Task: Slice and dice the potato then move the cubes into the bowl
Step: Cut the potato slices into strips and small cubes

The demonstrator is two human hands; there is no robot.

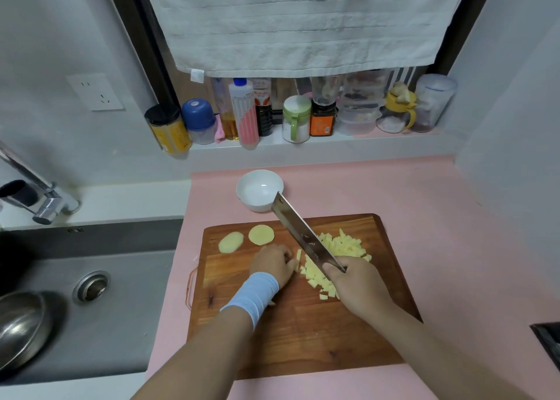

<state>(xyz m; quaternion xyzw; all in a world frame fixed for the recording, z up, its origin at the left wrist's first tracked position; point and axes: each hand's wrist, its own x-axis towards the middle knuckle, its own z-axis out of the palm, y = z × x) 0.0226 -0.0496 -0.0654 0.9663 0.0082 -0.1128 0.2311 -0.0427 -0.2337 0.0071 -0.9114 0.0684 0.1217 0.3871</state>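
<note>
A wooden cutting board (303, 333) lies on the pink counter. Two round potato slices (261, 234) rest at its far left. A heap of pale yellow potato cubes (345, 246) spreads across the middle and right. My right hand (354, 284) grips the handle of a cleaver (303, 233), whose blade angles up towards the bowl over the cubes. My left hand (274, 264), with a blue wrist wrap, is curled on the board, fingers pressed on potato pieces beside the blade. An empty white bowl (259, 190) stands just beyond the board.
A steel sink (91, 293) with a metal bowl (21, 324) and a tap (39, 196) lies to the left. Bottles and jars (272, 114) line the sill under a hanging towel. A dark object (548, 342) sits at the right edge.
</note>
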